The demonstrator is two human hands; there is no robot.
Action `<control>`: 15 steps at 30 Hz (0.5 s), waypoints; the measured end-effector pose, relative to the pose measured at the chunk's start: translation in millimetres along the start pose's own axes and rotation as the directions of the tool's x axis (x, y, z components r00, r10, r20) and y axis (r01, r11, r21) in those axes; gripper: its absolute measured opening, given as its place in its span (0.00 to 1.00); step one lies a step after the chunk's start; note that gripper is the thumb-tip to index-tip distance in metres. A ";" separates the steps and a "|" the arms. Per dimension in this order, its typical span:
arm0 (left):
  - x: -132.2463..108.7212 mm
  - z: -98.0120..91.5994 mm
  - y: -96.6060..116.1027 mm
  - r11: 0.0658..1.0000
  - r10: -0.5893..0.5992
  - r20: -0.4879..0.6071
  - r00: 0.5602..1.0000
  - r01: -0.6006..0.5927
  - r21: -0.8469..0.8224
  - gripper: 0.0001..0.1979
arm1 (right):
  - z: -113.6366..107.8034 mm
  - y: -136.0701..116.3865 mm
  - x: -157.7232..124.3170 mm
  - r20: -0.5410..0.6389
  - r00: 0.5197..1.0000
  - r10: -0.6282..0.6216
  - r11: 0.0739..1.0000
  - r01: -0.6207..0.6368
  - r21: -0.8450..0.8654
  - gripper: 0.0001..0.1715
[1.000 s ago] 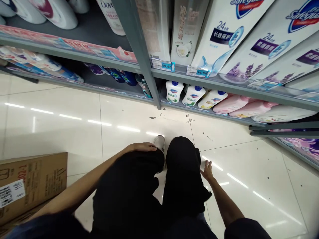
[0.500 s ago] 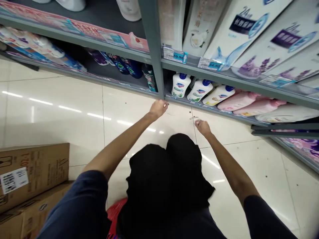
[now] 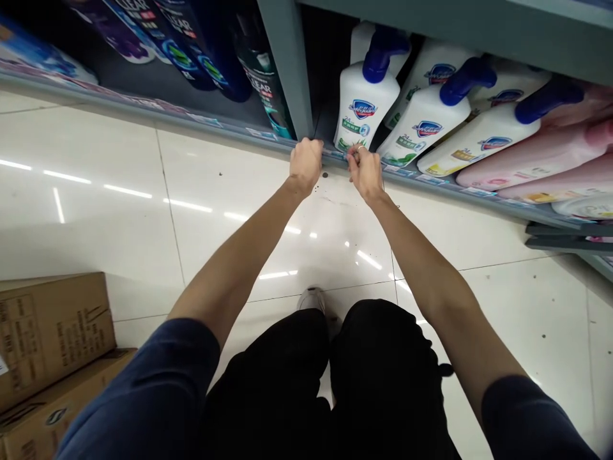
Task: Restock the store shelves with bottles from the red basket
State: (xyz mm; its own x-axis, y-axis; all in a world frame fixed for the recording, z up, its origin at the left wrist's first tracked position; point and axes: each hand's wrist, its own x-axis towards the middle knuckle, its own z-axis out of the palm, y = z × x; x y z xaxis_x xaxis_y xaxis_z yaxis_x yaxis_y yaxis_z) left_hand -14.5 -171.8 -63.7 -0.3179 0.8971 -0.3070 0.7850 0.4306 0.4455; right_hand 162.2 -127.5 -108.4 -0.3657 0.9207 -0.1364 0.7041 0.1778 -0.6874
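Note:
My left hand (image 3: 306, 165) is closed, its fingers curled over the front edge of the bottom shelf (image 3: 330, 152) at the foot of the grey upright (image 3: 290, 70). My right hand (image 3: 366, 169) is pinched at the same edge, just below a white pump bottle (image 3: 368, 105) with a blue pump head. A ring shows on one finger. What the right fingertips hold, if anything, is hidden. Two more white pump bottles stand beside it, one with a green label (image 3: 426, 128) and one with a yellow label (image 3: 483, 144).
Pink bottles (image 3: 531, 156) lean further right on the shelf. Dark blue shampoo bottles (image 3: 191, 45) and a dark green bottle (image 3: 265, 76) stand left of the upright. Cardboard boxes (image 3: 57, 319) sit on the tiled floor (image 3: 134, 255) at left. A shelf above overhangs the bottles.
My view has come closer to the bottom shelf. My right hand has moved from above the floor leftward and up to the shelf edge. My left hand stays by the upright's foot.

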 end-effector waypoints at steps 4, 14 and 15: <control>-6.1 -12.0 9.3 0.991 -0.010 0.039 0.999 0.005 0.130 0.23 | 4.1 5.9 3.2 -0.060 0.996 -0.069 0.995 0.073 0.065 0.28; 13.9 7.8 -0.5 0.979 0.095 0.039 0.995 -0.100 0.179 0.22 | 7.5 42.0 12.3 -0.145 0.968 -0.204 0.957 0.228 0.181 0.42; 17.4 11.3 -3.8 0.976 0.140 0.053 0.989 -0.147 0.158 0.22 | 6.3 43.9 13.0 -0.137 0.968 -0.212 0.953 0.236 0.191 0.42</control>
State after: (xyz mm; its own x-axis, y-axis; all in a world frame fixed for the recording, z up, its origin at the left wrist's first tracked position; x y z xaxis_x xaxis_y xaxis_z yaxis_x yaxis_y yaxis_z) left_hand -16.9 -159.0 -80.3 -0.1760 0.9421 -0.2855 0.8972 0.2728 0.3473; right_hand 184.5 -109.9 -144.8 -0.4200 0.9006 0.1117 0.4679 0.3203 -0.8237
